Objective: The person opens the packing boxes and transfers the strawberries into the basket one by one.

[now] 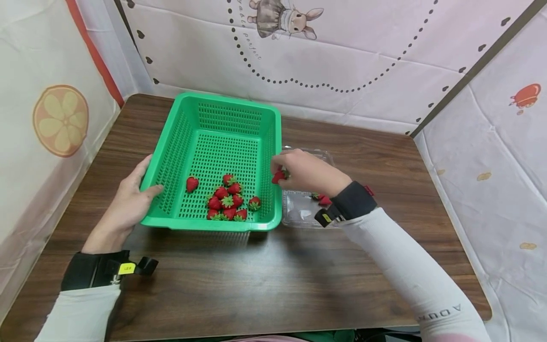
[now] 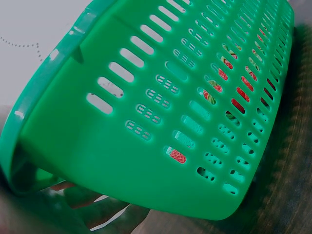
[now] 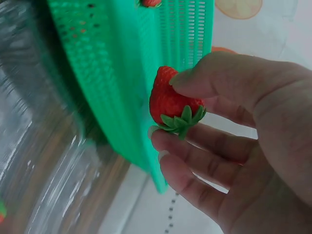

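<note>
Between the thumb and fingers of my right hand is a strawberry with green leaves, pinched beside the right rim of the green basket. My left hand grips the basket's left side, thumb over the rim and fingers outside; in the left wrist view those fingers are partly hidden behind the basket wall. A cluster of strawberries lies on the basket floor near its front. One strawberry sits apart to the left. Under my right forearm, a clear plastic container holds more strawberries, partly covered.
The basket and container stand on a dark wood table. Printed cloth walls rise behind it and at both sides. The container touches or nearly touches the basket's right side; which one I cannot tell.
</note>
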`<control>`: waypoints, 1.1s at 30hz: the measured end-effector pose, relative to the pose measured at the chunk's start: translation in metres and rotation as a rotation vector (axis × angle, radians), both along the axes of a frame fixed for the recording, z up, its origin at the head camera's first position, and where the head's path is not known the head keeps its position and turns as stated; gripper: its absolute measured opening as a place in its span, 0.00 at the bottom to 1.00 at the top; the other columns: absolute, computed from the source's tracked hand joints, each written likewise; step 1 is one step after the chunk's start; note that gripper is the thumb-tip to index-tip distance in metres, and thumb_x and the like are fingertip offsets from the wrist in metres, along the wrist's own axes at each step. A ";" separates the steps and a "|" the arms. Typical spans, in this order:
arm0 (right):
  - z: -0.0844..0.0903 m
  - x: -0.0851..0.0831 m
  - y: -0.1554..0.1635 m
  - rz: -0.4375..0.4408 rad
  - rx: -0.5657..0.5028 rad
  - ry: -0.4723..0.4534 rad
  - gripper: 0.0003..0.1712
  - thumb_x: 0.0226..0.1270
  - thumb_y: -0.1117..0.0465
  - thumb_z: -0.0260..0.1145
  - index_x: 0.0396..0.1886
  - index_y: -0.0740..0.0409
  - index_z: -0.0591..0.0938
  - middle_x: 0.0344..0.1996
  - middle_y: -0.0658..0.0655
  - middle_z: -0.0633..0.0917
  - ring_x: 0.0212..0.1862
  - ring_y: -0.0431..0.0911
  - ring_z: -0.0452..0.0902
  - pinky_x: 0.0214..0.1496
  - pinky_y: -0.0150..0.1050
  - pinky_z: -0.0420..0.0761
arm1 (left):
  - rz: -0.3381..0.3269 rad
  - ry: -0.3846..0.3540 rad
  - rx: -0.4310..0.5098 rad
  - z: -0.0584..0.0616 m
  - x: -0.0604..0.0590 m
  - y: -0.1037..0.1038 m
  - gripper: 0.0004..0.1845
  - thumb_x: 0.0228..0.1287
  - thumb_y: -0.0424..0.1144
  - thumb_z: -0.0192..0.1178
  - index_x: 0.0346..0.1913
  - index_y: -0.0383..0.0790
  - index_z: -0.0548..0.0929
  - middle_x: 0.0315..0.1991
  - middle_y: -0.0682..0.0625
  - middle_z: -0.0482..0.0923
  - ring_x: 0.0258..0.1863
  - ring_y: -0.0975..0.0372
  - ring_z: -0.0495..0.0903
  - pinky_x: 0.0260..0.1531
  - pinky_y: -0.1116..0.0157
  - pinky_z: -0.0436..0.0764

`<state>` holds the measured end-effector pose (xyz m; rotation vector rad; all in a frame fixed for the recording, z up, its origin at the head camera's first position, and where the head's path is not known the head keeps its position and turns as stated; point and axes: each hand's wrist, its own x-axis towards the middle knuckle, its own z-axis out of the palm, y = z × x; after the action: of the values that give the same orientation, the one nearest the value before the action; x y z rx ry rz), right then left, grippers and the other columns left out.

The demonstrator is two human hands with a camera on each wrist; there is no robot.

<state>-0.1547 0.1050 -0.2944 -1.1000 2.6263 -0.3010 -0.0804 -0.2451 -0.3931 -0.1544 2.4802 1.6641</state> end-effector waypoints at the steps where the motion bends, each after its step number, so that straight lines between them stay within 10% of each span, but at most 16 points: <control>1: 0.000 -0.002 -0.006 0.002 0.003 -0.014 0.06 0.61 0.65 0.66 0.38 0.55 0.81 0.36 0.50 0.82 0.33 0.43 0.72 0.39 0.35 0.74 | 0.003 0.000 0.002 0.000 0.000 0.000 0.37 0.76 0.39 0.42 0.75 0.70 0.36 0.77 0.40 0.48 0.70 0.46 0.59 0.54 0.52 0.69; 14: -0.012 -0.026 -0.080 0.126 0.120 -0.087 0.10 0.71 0.59 0.59 0.45 0.55 0.83 0.35 0.52 0.81 0.32 0.42 0.68 0.39 0.34 0.67 | 0.012 -0.008 0.033 -0.002 0.000 -0.001 0.37 0.76 0.38 0.42 0.75 0.69 0.36 0.77 0.40 0.47 0.70 0.45 0.57 0.56 0.47 0.67; 33: -0.042 -0.020 -0.147 0.251 0.272 -0.237 0.19 0.71 0.62 0.60 0.60 0.50 0.80 0.62 0.50 0.78 0.64 0.42 0.70 0.60 0.33 0.73 | 0.008 0.013 0.039 -0.002 0.001 -0.002 0.38 0.75 0.36 0.43 0.77 0.63 0.36 0.76 0.37 0.48 0.69 0.43 0.58 0.55 0.44 0.67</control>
<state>-0.1751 -0.0422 -0.3363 -1.2001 2.2143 -0.0170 -0.0793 -0.2467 -0.3948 -0.1500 2.4584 1.7206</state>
